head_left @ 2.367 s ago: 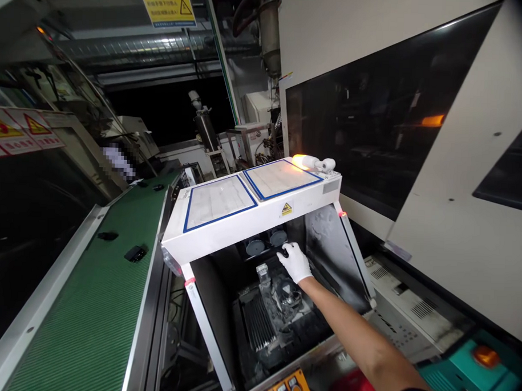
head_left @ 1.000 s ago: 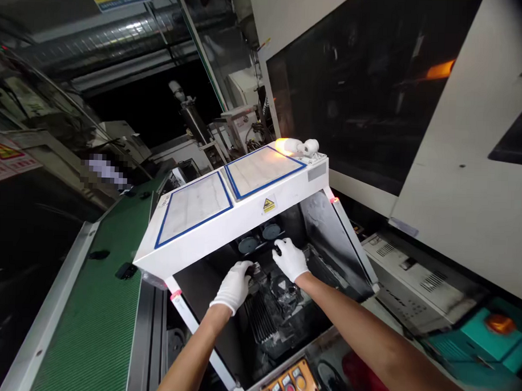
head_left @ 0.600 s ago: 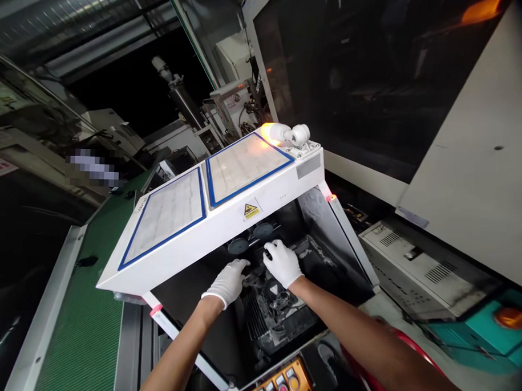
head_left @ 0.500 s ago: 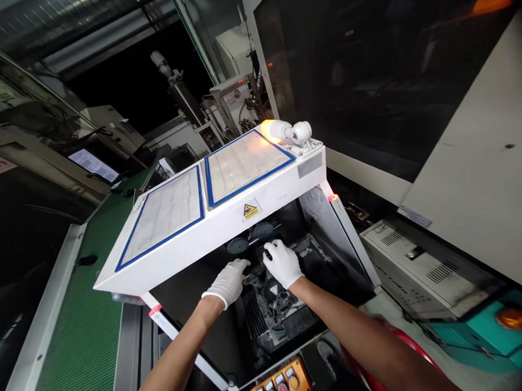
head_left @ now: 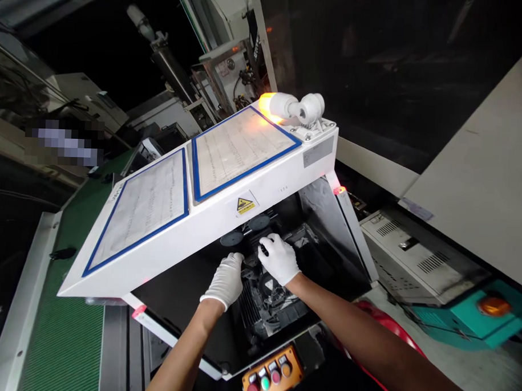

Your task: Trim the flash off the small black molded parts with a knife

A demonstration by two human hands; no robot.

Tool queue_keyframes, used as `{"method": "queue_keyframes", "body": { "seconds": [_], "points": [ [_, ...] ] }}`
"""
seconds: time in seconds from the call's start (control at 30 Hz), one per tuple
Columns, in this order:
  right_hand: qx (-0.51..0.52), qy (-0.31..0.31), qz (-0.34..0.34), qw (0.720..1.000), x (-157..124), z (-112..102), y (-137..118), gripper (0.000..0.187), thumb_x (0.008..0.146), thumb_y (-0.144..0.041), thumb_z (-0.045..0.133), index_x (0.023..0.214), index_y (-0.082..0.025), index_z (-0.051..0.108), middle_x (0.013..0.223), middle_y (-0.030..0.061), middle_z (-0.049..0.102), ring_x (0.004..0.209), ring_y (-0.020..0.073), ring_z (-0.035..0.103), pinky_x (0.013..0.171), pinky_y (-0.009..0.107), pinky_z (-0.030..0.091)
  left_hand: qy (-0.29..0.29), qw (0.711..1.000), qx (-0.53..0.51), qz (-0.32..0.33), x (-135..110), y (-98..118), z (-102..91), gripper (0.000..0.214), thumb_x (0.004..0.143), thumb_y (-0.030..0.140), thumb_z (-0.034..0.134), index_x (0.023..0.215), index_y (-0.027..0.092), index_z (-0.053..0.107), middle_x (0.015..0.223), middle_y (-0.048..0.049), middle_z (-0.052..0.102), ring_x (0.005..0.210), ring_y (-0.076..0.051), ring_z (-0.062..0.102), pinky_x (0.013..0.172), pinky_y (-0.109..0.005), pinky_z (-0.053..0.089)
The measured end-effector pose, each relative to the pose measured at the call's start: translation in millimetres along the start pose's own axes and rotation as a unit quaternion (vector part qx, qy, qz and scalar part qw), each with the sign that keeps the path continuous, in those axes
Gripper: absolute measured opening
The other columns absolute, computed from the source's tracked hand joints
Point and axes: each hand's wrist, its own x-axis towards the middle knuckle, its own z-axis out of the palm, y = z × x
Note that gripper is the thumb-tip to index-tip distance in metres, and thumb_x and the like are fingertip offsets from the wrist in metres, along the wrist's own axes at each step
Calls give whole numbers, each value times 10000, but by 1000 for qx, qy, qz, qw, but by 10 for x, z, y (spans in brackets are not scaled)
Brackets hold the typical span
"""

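Observation:
Both my hands wear white gloves and reach inside the dark bay of a white machine [head_left: 217, 234]. My left hand [head_left: 226, 280] has its fingers curled together at the edge of a dark fixture [head_left: 268, 301]; what they grip, if anything, is hidden. Just to its right, my right hand [head_left: 279, 259] arches over the fixture's back part, thumb and fingers bent around something small and dark that I cannot make out. Two round dark pads [head_left: 245, 230] sit right behind the hands, under the machine's hood.
An orange button box [head_left: 274, 373] is at the bay's front edge. A glowing amber lamp [head_left: 270, 104] tops the hood, above blue-framed sheets [head_left: 245, 152]. A green conveyor belt [head_left: 68, 325] runs at left. A grey vented cabinet [head_left: 413, 252] and a red curved object [head_left: 384, 331] are at right.
The view has shifted slightly and come nearer the machine. My left hand's fingers look more drawn in; my right hand stays over the same spot of the fixture.

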Motion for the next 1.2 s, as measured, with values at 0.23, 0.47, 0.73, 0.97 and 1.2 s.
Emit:
{"method": "queue_keyframes", "body": {
  "seconds": [0.23, 0.47, 0.73, 0.97, 1.2],
  "points": [
    [-16, -21, -54, 998, 2, -181, 37, 220, 977, -324, 588, 1161, -226, 661, 1528, 76, 432, 1182, 279, 536, 921, 373, 475, 22, 999, -8, -26, -33, 85, 14, 322, 874, 196, 590, 1187, 119, 570, 1160, -176, 636, 1096, -301, 635, 964, -412, 525],
    [-55, -14, -146, 988, -31, -430, 93, 513, 954, -310, 632, 1417, -109, 545, 1624, 134, 298, 1411, 365, 341, 1160, 525, 353, 76, 994, -67, -48, -54, 130, 121, 448, 876, 275, 629, 1288, 121, 546, 1190, -183, 638, 1082, -326, 641, 960, -457, 530],
    [30, -478, -319, 818, -2070, -300, -212, 495, 975, -307, 541, 1469, -274, 544, 1238, 80, 690, 1062, 281, 667, 972, 403, 529, 172, 950, -210, -151, -942, 179, 623, 787, 939, 364, 572, 1580, 127, 182, 1579, -202, 393, 1450, -323, 396, 1211, -478, 359],
    [-108, -610, -287, 730, -2751, 268, -323, 648, 950, -216, 519, 1568, -110, 354, 1000, 181, 726, 856, 337, 715, 722, 393, 550, 64, 844, -372, -381, -3080, 625, 1828, 375, 996, 363, 441, 1271, 224, 654, 1249, -86, 737, 1145, -226, 690, 1054, -365, 538],
    [-193, -602, -300, 714, -3028, 282, -248, 566, 1048, -273, 247, 1565, -54, 320, 885, 224, 713, 878, 379, 715, 796, 491, 535, 16, 630, -417, -655, -5093, 1452, 2663, 371, 930, 310, 521, 1217, 152, 695, 1184, -117, 771, 1103, -238, 723, 1023, -345, 552]
  ]
}}
